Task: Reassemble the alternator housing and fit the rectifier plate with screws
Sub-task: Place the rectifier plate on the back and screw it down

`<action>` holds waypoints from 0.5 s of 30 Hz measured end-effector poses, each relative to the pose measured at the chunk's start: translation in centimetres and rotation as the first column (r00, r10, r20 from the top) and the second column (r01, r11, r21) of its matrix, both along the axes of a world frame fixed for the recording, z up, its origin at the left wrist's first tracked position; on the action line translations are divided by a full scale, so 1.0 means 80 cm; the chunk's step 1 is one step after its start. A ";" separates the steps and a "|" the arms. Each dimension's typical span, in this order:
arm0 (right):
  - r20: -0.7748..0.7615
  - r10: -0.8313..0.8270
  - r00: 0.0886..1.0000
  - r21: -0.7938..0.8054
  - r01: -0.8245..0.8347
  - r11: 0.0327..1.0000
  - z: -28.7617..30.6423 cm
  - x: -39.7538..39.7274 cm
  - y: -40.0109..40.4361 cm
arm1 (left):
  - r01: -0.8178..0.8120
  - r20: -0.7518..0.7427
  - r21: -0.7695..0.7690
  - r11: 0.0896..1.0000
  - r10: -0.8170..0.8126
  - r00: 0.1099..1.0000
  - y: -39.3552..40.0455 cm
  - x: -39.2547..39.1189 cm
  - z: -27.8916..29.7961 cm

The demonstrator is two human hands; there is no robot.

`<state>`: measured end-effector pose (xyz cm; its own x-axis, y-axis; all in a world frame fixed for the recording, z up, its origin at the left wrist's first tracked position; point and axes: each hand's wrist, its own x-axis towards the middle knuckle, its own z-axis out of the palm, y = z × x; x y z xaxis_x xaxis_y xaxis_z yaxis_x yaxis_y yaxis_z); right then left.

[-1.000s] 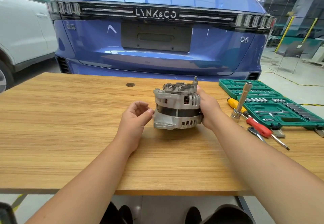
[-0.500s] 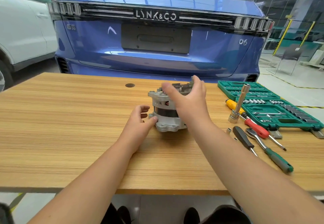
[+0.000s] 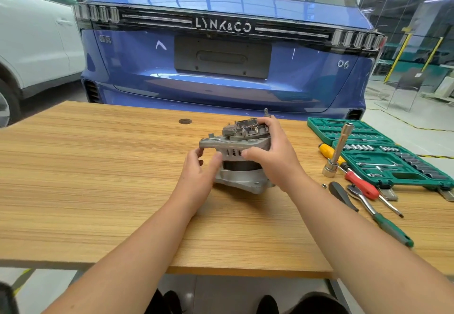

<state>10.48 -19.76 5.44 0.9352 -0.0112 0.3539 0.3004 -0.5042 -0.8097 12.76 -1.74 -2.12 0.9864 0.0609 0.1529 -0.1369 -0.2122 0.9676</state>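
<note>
The right hand (image 3: 275, 156) has its grip curled over the alternator (image 3: 239, 159): the fingers reach across the top by the rectifier plate (image 3: 242, 127), and the thumb presses the slotted side of the housing. The left hand (image 3: 200, 170) takes a narrower grip, pinching the flat mounting flange that juts out at the upper left, fingertips on its edge and thumb against the body just below it. Between the two grips the alternator sits tilted, its lower bracket resting on the wooden surface (image 3: 98, 178).

Both forearms come in low from the near edge and converge on the part, wrists above the surface.

Right of the right-hand grip, near but apart, lie a socket driver (image 3: 337, 150) leaning up, a red-handled screwdriver (image 3: 361, 186), a yellow-handled one (image 3: 328, 150), a black-handled one (image 3: 342, 196) and a green-handled ratchet (image 3: 378, 218), with an open green socket case (image 3: 383, 151) beyond them. A small nut (image 3: 324, 185) lies just beside the black handle. Left of the left-hand grip the surface runs wide to its edge. Past both grips the far edge stands close, and behind it a blue car (image 3: 221, 68).
</note>
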 end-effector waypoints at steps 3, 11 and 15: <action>-0.028 0.112 0.993 0.125 -0.108 0.986 -0.003 0.008 -0.020 | -0.032 -0.008 -0.111 0.993 0.032 0.999 -0.001 0.003 0.000; 0.004 0.200 0.980 0.376 -0.186 0.908 -0.018 0.026 -0.052 | 0.194 0.051 -0.241 0.951 -0.187 0.981 -0.014 0.014 0.030; 0.006 0.174 0.985 0.367 -0.164 0.916 -0.025 0.028 -0.054 | 0.221 0.045 -0.279 0.934 -0.217 0.975 -0.028 0.024 0.039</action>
